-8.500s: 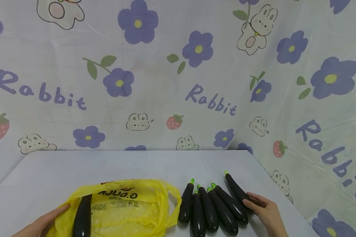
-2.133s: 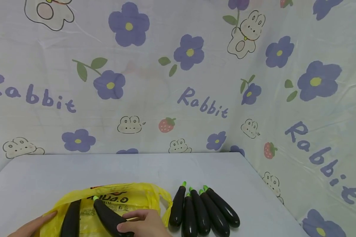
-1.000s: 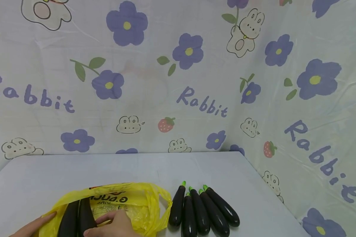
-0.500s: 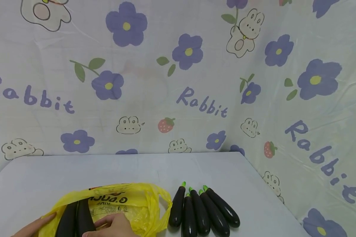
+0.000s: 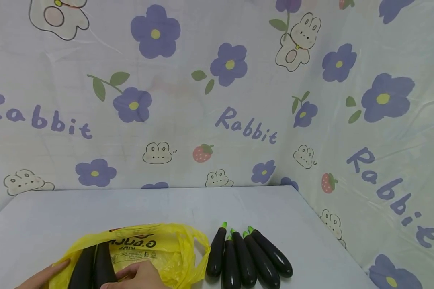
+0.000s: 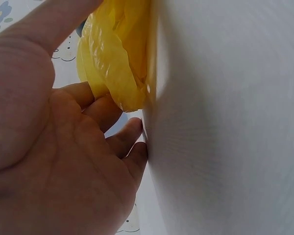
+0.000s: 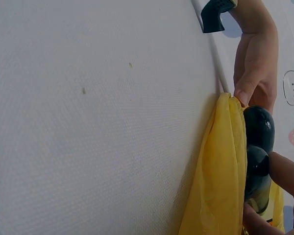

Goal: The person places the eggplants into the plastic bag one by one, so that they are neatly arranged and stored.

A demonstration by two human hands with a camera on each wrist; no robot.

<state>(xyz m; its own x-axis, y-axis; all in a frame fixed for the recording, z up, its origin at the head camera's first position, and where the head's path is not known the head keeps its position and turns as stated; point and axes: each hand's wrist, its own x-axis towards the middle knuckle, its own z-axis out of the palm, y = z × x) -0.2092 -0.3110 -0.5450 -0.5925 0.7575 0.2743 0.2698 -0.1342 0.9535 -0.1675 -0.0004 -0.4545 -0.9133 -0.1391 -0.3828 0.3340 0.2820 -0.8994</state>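
Observation:
A yellow plastic bag (image 5: 175,257) lies on the white table with its mouth toward me. Two dark eggplants sit side by side inside: a left eggplant (image 5: 82,269) and a right eggplant (image 5: 104,267). My right hand (image 5: 139,277) grips the right eggplant near its rounded end, thumb and fingers on either side in the right wrist view. At the bag's left edge, my left hand (image 5: 45,277) holds the rim between thumb and fingers; the left wrist view shows yellow film (image 6: 110,58) at its fingers. The eggplants' stem ends are hidden under the bag's upper layer.
Several more eggplants (image 5: 246,259) with green stems lie fanned out just right of the bag, one beside the bag's handle loop (image 5: 202,257). A rabbit-and-flower printed curtain (image 5: 181,120) hangs behind and to the right of the white table (image 5: 217,204).
Earlier the right hand took the rightmost eggplant from the row and carried it left into the bag, beside the first one. In the last second both hands have stayed nearly still.

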